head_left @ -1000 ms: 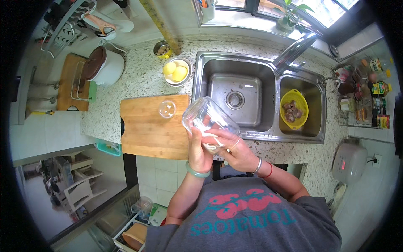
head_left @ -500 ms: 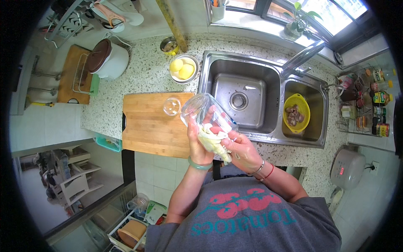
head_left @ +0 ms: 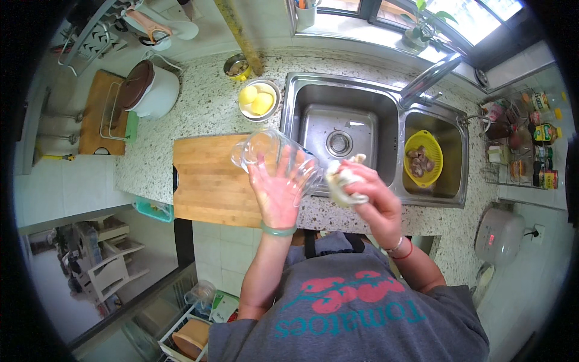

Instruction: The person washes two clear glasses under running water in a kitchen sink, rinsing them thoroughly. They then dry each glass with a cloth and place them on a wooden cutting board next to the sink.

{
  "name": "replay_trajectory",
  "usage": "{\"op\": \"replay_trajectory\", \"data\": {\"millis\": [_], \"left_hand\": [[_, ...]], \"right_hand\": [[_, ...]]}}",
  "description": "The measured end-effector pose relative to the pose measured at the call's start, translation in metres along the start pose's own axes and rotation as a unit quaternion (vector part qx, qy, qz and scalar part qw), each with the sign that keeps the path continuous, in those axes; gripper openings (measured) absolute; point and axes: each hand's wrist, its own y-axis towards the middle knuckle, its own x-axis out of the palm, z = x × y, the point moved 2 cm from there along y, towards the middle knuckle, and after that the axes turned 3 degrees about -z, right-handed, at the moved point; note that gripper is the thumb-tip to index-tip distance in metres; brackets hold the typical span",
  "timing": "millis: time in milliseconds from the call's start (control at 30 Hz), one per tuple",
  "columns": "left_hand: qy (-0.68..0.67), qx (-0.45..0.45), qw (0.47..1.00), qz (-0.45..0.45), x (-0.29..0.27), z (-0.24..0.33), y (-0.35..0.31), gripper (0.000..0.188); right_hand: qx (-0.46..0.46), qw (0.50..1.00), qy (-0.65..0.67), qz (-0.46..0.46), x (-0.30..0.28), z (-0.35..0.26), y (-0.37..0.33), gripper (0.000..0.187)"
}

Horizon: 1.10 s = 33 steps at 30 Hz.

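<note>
Daylight floods in at the upper right through a dark-framed window [head_left: 476, 24], its panes partly washed out. Bright highlights streak the curved silver metal faucet [head_left: 429, 77], and soft glare lies on the stainless-steel double sink [head_left: 313, 123]. Glints break up the outline of the clear, transparent jar [head_left: 256, 142] near centre. The crumpled white cloth [head_left: 342, 186] looks slightly smeared. The lower left is dimmer; fisheye distortion bends edges toward black corners.
</note>
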Motion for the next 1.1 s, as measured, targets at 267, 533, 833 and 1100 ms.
{"op": "replay_trajectory", "data": {"millis": [267,533,833,1100], "left_hand": [[-0.047,-0.05,0.997,-0.022,0.019,-0.012,-0.009,0.053],[0.179,0.084,0.978,0.067,0.005,-0.011,-0.007,0.065],[0.296,0.146,0.943,0.051,0.0,-0.004,-0.016,0.073],[0.287,0.105,0.952,-0.007,-0.002,0.002,-0.019,0.08]], "right_hand": [[-0.177,0.925,-0.337,-0.007,0.05,0.014,0.01,0.034],[-0.139,0.957,-0.25,0.044,0.051,0.018,0.016,0.042],[0.076,0.99,-0.005,0.122,0.05,0.038,0.009,0.032],[0.287,0.871,0.371,0.148,0.047,0.061,0.01,0.034]]}}
